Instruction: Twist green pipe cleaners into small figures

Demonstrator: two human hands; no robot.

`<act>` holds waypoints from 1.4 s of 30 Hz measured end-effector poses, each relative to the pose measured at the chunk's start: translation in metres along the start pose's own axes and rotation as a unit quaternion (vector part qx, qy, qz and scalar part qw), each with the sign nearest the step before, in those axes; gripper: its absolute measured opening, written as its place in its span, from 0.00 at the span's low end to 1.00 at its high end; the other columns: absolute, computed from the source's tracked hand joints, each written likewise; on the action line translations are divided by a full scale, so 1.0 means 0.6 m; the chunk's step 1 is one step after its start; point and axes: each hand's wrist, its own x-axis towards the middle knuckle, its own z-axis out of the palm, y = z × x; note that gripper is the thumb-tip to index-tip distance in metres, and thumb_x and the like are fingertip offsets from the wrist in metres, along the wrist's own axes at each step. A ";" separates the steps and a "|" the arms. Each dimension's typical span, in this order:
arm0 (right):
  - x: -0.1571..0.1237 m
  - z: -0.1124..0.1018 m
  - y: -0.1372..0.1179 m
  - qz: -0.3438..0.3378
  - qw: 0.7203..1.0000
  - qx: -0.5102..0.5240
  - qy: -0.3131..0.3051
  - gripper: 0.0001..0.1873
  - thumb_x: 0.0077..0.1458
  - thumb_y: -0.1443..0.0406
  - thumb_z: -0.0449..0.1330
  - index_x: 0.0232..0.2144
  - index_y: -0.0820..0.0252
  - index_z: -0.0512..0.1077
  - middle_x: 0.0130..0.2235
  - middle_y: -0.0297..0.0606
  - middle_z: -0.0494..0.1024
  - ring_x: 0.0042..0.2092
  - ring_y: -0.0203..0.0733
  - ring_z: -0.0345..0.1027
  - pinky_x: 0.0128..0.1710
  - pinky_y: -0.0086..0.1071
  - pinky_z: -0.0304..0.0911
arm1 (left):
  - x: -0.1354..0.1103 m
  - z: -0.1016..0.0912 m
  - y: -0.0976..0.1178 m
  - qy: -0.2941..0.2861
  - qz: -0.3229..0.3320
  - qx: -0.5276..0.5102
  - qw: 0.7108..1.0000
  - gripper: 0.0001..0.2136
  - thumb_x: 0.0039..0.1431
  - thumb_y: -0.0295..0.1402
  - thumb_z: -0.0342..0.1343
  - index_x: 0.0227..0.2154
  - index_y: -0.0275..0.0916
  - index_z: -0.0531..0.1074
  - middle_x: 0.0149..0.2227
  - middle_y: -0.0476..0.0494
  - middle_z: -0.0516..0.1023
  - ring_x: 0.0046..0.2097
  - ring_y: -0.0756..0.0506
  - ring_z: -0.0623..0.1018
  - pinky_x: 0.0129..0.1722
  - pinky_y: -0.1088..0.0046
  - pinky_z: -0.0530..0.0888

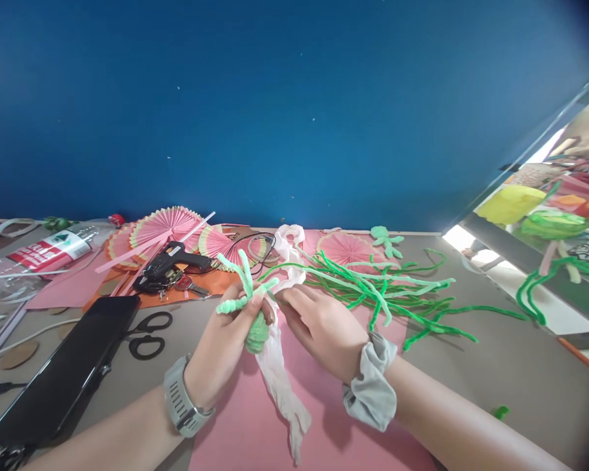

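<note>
My left hand [230, 333] is closed around a small light-green pipe-cleaner figure [256, 335]. Its rounded, coiled body hangs below my thumb, and several fuzzy stems [244, 271] stick out above my fingers, one of them coiled. Close on the right, my right hand [319, 320] has its fingertips pinched together by the figure's stems; whatever lies between them is hidden. A crumpled white strip of tissue [282, 386] trails beneath both hands over a pink sheet [240, 425]. Beyond my right hand lies a loose pile of green pipe cleaners [387, 294].
Scissors [150, 335] and a black phone-like slab [69, 373] lie on the left. Behind them are a black glue gun [171, 265], pink paper fans [169, 229] and a plastic bottle [49, 252]. A blue partition [275, 118] rises at the back. A green pipe-cleaner piece [385, 242] lies near it.
</note>
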 end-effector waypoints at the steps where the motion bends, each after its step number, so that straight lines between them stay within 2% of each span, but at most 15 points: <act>1: -0.001 0.002 -0.004 -0.008 0.999 -0.030 -0.007 0.08 0.59 0.69 0.46 0.36 0.60 0.65 0.34 0.36 0.70 0.32 0.37 0.63 0.28 0.28 0.57 | 0.002 -0.003 -0.001 0.003 0.011 0.041 0.999 0.09 0.57 0.39 0.49 0.27 0.39 0.66 0.25 0.52 0.65 0.28 0.52 0.65 0.31 0.77 0.64; 4: -0.002 0.004 -0.017 -0.041 0.992 -0.116 -0.016 0.09 0.56 0.72 0.47 0.34 0.62 0.67 0.32 0.38 0.70 0.32 0.39 0.63 0.27 0.30 0.58 | 0.009 -0.013 -0.006 0.009 0.030 0.146 0.989 0.11 0.56 0.40 0.48 0.25 0.39 0.66 0.23 0.53 0.64 0.27 0.51 0.65 0.29 0.76 0.63; 7: -0.002 0.003 -0.025 -0.078 0.982 -0.168 0.037 0.11 0.54 0.75 0.47 0.29 0.62 0.68 0.36 0.42 0.71 0.36 0.43 0.62 0.34 0.33 0.60 | 0.016 -0.018 -0.013 0.028 0.046 0.187 0.981 0.11 0.56 0.40 0.48 0.24 0.38 0.64 0.21 0.54 0.62 0.25 0.52 0.62 0.26 0.76 0.61; 9: -0.002 0.001 -0.023 -0.108 0.979 -0.155 0.079 0.12 0.55 0.75 0.46 0.30 0.63 0.68 0.43 0.45 0.70 0.42 0.45 0.61 0.41 0.37 0.59 | 0.019 -0.018 -0.017 0.013 0.062 0.194 0.979 0.09 0.56 0.38 0.48 0.26 0.38 0.65 0.23 0.53 0.64 0.26 0.51 0.63 0.27 0.76 0.62; 11: -0.002 0.001 -0.017 -0.125 0.983 -0.101 0.088 0.10 0.55 0.75 0.47 0.32 0.64 0.67 0.43 0.44 0.70 0.44 0.44 0.61 0.44 0.36 0.58 | 0.021 -0.017 -0.019 -0.015 0.080 0.197 0.977 0.08 0.57 0.36 0.47 0.27 0.38 0.66 0.25 0.52 0.66 0.28 0.51 0.64 0.29 0.76 0.63; 15: -0.002 0.002 -0.004 -0.042 0.996 0.029 0.074 0.08 0.56 0.74 0.47 0.33 0.61 0.65 0.31 0.36 0.71 0.33 0.37 0.64 0.32 0.30 0.60 | 0.019 -0.014 -0.020 -0.054 0.080 0.205 0.974 0.08 0.57 0.34 0.46 0.26 0.38 0.65 0.22 0.53 0.63 0.26 0.52 0.62 0.26 0.77 0.61; 19: 0.001 -0.002 -0.001 0.051 0.990 0.118 0.066 0.07 0.58 0.71 0.47 0.31 0.59 0.63 0.27 0.32 0.70 0.28 0.34 0.63 0.29 0.28 0.58 | 0.011 -0.009 -0.017 -0.074 0.076 0.213 0.971 0.07 0.58 0.33 0.46 0.28 0.39 0.67 0.24 0.52 0.67 0.27 0.51 0.63 0.27 0.77 0.62; 26: 0.007 -0.014 0.008 0.086 0.975 0.197 0.061 0.07 0.61 0.64 0.46 0.33 0.57 0.62 0.25 0.29 0.68 0.26 0.31 0.61 0.27 0.24 0.57 | -0.001 -0.002 -0.006 -0.093 0.062 0.139 0.984 0.08 0.57 0.37 0.48 0.27 0.39 0.65 0.24 0.53 0.61 0.26 0.53 0.60 0.25 0.79 0.61; 29: 0.005 -0.009 0.015 0.059 0.987 0.143 0.053 0.07 0.61 0.63 0.45 0.36 0.57 0.61 0.26 0.29 0.68 0.25 0.31 0.61 0.26 0.25 0.58 | -0.005 0.000 -0.007 -0.109 -0.004 0.059 0.992 0.09 0.56 0.39 0.49 0.31 0.39 0.65 0.23 0.53 0.61 0.24 0.53 0.60 0.23 0.78 0.61; 31: 0.003 -0.002 0.017 0.009 0.998 0.042 0.046 0.07 0.60 0.66 0.45 0.38 0.58 0.62 0.30 0.33 0.70 0.28 0.33 0.63 0.27 0.26 0.58 | -0.006 0.001 -0.010 -0.092 -0.044 -0.002 0.995 0.10 0.56 0.41 0.48 0.30 0.39 0.64 0.23 0.53 0.60 0.24 0.54 0.60 0.23 0.78 0.61; 33: 0.000 0.008 0.014 -0.040 0.994 -0.096 0.040 0.09 0.58 0.69 0.46 0.41 0.60 0.63 0.33 0.36 0.71 0.30 0.37 0.65 0.26 0.29 0.58 | -0.005 0.001 -0.012 -0.056 -0.059 -0.028 0.996 0.10 0.56 0.42 0.48 0.30 0.40 0.62 0.24 0.53 0.60 0.24 0.53 0.61 0.24 0.77 0.62; 36: -0.003 0.018 0.002 -0.093 0.963 -0.251 0.032 0.12 0.56 0.72 0.47 0.42 0.62 0.65 0.31 0.38 0.71 0.29 0.40 0.64 0.21 0.31 0.55 | 0.001 -0.003 -0.014 0.007 -0.026 0.037 0.999 0.10 0.57 0.42 0.47 0.29 0.41 0.61 0.24 0.53 0.61 0.26 0.52 0.63 0.27 0.76 0.63; 38: -0.005 0.020 -0.007 -0.129 0.951 -0.279 0.031 0.12 0.55 0.73 0.47 0.38 0.62 0.68 0.30 0.39 0.70 0.29 0.40 0.64 0.20 0.31 0.55 | 0.008 -0.008 -0.015 0.036 0.027 0.126 0.991 0.10 0.56 0.40 0.47 0.26 0.40 0.60 0.24 0.54 0.61 0.27 0.52 0.62 0.29 0.76 0.63; 40: -0.005 0.018 -0.013 -0.165 0.947 -0.272 0.040 0.12 0.54 0.74 0.47 0.34 0.62 0.69 0.32 0.40 0.71 0.32 0.41 0.64 0.24 0.32 0.60 | 0.015 -0.012 -0.018 0.047 0.076 0.197 0.976 0.10 0.56 0.39 0.48 0.24 0.40 0.59 0.23 0.54 0.60 0.27 0.51 0.60 0.29 0.75 0.62; 42: -0.005 0.016 -0.014 -0.197 0.946 -0.250 0.064 0.11 0.54 0.74 0.48 0.33 0.62 0.69 0.39 0.42 0.72 0.40 0.44 0.64 0.35 0.37 0.64 | 0.021 -0.015 -0.022 0.042 0.098 0.226 0.968 0.09 0.57 0.37 0.47 0.24 0.40 0.59 0.23 0.54 0.60 0.26 0.51 0.60 0.28 0.76 0.62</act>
